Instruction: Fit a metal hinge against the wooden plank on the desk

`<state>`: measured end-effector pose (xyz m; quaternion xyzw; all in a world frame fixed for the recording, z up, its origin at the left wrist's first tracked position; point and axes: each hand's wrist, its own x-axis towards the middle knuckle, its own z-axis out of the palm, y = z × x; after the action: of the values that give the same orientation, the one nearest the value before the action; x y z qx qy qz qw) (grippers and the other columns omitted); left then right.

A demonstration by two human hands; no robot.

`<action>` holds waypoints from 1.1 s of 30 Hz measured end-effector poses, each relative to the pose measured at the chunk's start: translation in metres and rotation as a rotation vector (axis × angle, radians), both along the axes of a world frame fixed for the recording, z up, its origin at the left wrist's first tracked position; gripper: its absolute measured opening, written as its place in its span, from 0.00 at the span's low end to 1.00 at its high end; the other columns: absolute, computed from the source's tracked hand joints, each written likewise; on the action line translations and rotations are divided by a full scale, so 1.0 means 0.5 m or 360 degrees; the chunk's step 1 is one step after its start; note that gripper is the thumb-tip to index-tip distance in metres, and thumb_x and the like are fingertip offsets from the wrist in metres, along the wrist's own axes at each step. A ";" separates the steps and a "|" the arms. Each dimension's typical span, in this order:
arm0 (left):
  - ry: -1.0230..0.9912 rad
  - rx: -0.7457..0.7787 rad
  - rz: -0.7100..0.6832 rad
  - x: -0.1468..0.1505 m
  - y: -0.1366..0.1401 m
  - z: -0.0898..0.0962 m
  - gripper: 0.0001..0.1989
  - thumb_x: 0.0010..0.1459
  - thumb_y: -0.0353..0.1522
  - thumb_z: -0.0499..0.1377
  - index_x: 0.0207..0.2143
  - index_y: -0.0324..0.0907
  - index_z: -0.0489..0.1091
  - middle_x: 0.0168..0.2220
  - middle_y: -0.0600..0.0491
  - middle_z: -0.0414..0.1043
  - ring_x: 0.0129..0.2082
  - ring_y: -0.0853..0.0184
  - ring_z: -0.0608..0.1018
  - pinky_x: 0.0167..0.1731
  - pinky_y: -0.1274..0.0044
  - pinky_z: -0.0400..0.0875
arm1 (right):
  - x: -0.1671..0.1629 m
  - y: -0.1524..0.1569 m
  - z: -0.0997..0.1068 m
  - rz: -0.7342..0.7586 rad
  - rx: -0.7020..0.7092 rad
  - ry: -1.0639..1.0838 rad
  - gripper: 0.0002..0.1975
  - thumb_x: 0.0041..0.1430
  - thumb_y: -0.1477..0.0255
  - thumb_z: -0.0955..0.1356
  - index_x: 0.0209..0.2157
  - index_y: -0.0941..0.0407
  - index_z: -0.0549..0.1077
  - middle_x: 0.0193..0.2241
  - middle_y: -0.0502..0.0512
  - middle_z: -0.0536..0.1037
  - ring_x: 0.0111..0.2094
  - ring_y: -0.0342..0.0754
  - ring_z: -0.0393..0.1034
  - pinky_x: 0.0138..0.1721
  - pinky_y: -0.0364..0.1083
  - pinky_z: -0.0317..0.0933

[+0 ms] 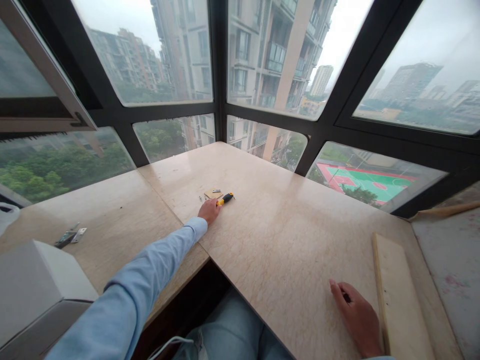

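Note:
My left hand (210,211) reaches across the stone-look top and is closed round the yellow part of a screwdriver (227,198) with a black and yellow handle. The screwdriver lies at a slant, its black end pointing away to the right. Just behind the hand is a small wooden piece (212,193) with a small metal part (216,190) on it. Tiny screws (201,199) lie at its left. My right hand (355,315) rests near the front edge on the right, fingers curled loosely, with a dark gap inside the curl and nothing visible in it.
A wooden board (399,295) lies right of my right hand. On the left, metal hinge-like parts (72,236) sit behind a white box (45,275). A white plastic bag (7,216) shows at the left edge. Dark-framed windows (220,120) border the countertop (270,225).

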<state>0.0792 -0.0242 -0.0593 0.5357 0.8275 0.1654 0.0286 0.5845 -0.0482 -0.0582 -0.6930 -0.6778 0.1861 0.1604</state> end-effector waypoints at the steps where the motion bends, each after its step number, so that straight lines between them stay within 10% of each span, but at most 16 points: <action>1: 0.0003 -0.0009 0.0000 0.001 -0.001 0.001 0.13 0.65 0.34 0.55 0.46 0.35 0.72 0.44 0.40 0.76 0.48 0.55 0.76 0.49 0.69 0.68 | 0.000 0.000 0.000 0.0001 0.0002 -0.0003 0.28 0.52 0.44 0.56 0.26 0.52 0.71 0.28 0.58 0.78 0.30 0.56 0.70 0.30 0.48 0.56; 15: 0.0301 -0.0156 0.0007 -0.110 0.077 0.064 0.18 0.64 0.33 0.51 0.51 0.38 0.73 0.51 0.40 0.72 0.53 0.54 0.73 0.51 0.69 0.68 | -0.001 0.003 -0.005 -0.0035 0.0047 0.0011 0.28 0.51 0.44 0.58 0.25 0.52 0.73 0.26 0.57 0.78 0.29 0.55 0.71 0.28 0.47 0.57; 24: 0.0382 -0.0341 -0.0363 -0.159 0.124 0.071 0.11 0.60 0.30 0.55 0.27 0.41 0.75 0.38 0.42 0.76 0.44 0.57 0.76 0.43 0.73 0.69 | -0.004 0.003 -0.011 -0.0038 0.0132 0.0015 0.30 0.52 0.42 0.58 0.22 0.52 0.73 0.24 0.57 0.77 0.26 0.54 0.71 0.26 0.47 0.57; 33: 0.0457 -0.0309 -0.0514 -0.160 0.127 0.061 0.14 0.59 0.24 0.52 0.22 0.39 0.70 0.35 0.39 0.74 0.43 0.56 0.75 0.42 0.69 0.69 | -0.001 0.002 -0.013 -0.0046 0.0099 -0.0012 0.30 0.52 0.41 0.57 0.23 0.52 0.72 0.25 0.56 0.77 0.26 0.54 0.72 0.27 0.48 0.58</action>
<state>-0.0007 0.0392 -0.0286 0.6740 0.7386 0.0004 -0.0119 0.5838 -0.0470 -0.0646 -0.6980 -0.6738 0.1600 0.1819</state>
